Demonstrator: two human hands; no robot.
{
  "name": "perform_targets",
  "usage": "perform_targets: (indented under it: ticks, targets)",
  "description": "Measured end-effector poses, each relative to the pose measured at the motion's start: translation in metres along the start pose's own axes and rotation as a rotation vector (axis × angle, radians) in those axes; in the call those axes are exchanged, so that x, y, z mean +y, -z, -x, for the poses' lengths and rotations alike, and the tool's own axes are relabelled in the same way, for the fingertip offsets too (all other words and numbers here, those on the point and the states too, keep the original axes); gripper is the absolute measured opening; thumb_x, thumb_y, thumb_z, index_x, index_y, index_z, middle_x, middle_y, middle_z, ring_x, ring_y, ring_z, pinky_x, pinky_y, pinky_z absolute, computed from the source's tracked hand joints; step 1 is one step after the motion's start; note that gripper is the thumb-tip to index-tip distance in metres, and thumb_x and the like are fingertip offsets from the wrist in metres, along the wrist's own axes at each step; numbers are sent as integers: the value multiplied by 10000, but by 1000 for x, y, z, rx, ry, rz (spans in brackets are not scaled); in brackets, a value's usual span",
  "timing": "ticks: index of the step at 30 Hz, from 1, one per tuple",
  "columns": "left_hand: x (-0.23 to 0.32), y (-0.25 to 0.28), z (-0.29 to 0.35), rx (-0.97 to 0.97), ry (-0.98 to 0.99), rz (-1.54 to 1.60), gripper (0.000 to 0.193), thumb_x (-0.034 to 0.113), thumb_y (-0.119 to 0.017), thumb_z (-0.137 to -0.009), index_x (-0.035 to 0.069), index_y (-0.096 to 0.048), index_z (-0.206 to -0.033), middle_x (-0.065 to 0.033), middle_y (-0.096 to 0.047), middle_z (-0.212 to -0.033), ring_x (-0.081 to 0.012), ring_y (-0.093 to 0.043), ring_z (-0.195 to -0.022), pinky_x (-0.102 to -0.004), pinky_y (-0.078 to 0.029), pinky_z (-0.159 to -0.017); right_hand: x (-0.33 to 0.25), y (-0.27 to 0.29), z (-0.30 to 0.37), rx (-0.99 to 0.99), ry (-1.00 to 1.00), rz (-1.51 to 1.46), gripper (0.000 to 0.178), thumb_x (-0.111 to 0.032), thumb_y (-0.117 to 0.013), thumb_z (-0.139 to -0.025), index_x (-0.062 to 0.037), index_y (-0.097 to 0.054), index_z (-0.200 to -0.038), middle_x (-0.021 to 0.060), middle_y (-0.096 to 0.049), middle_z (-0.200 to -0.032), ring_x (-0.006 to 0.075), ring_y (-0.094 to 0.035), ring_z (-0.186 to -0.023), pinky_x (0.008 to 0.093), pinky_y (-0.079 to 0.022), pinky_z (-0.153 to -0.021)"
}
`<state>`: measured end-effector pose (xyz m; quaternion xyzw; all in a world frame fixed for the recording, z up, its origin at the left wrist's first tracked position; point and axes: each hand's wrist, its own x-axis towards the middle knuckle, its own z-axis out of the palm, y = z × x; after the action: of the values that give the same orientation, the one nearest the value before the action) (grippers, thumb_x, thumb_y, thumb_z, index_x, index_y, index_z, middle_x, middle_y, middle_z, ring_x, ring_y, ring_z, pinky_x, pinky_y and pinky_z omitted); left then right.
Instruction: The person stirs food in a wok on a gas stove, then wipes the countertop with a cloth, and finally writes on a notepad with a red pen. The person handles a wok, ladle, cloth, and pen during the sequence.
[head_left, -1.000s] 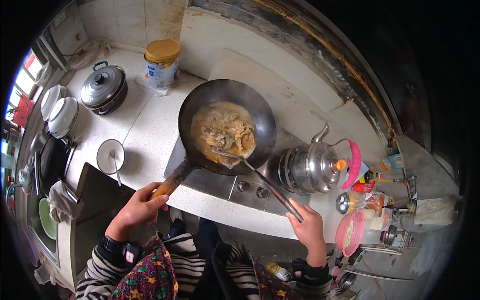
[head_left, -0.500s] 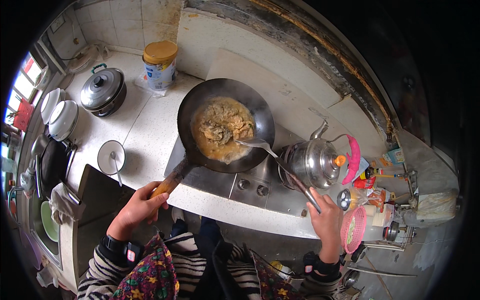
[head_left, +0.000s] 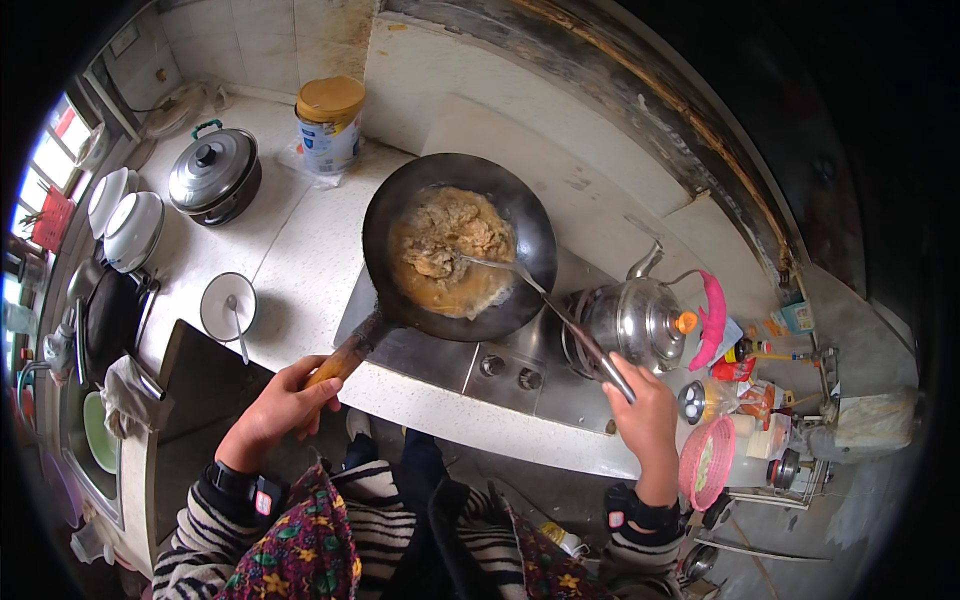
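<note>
Right hand [head_left: 647, 410] grips long metal spatula [head_left: 576, 331], now farther into lumpy brown food [head_left: 440, 228]. Left hand [head_left: 284, 411] clasps black wok [head_left: 535, 238] by wooden handle [head_left: 348, 358].

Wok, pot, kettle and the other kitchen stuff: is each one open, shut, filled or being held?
Wok: uncovered, food and brown liquid inside, its handle held by the left hand
Spatula: held by the right hand, far end in the food
Kettle: lid on
Pot: lid on
Tub: yellow lid on
Small bowl: uncovered, spoon leaning in it
Pink basket: uncovered, something pale inside
</note>
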<state>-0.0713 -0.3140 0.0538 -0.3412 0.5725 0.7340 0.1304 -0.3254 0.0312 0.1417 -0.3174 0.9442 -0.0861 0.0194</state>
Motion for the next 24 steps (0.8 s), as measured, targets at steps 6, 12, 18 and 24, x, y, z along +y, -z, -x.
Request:
perform_targets:
  ticks: [6, 12, 18, 24]
  targets:
    - [0, 1, 0, -1, 8, -8, 503, 318, -623, -945, 14, -482, -1320, -48, -613, -811, -90, -500, -491, -223, -401, -438, -17, -23, 22, -207, -81, -406, 431, -139, -758, -804, -54, -641, -1210, 171, -682, -934, 260, -655, -745, 330, -508, -697]
    - [1, 1, 1, 6, 17, -19, 503, 317, -621, -946, 23, -481, -1329, -37, -613, -810, -85, -506, -500, -220, -399, -437, -45, -77, 15, -158, -78, -444, 401, -198, -692, -857, -80, -621, -1233, 184, -678, -1028, 373, -655, -913, 400, -518, -777]
    - [-1, 2, 0, -7, 8, -5, 493, 311, -618, -947, 33, -485, -1333, -30, -612, -807, -80, -509, -498, -219, -393, -429, -36, -80, 11, -107, -100, -444, 399, -197, -695, -855, -88, -624, -1232, 185, -672, -1063, 369, -655, -934, 387, -523, -790]
    - [0, 1, -1, -9, 1, -10, 495, 314, -623, -943, 26, -486, -1321, -38, -615, -807, -85, -508, -497, -222, -395, -433, -39, -52, 2, 44, 53, -204, 418, -183, -704, -833, -141, -634, -1243, 97, -613, -820, 315, -628, -706, 409, -508, -639]
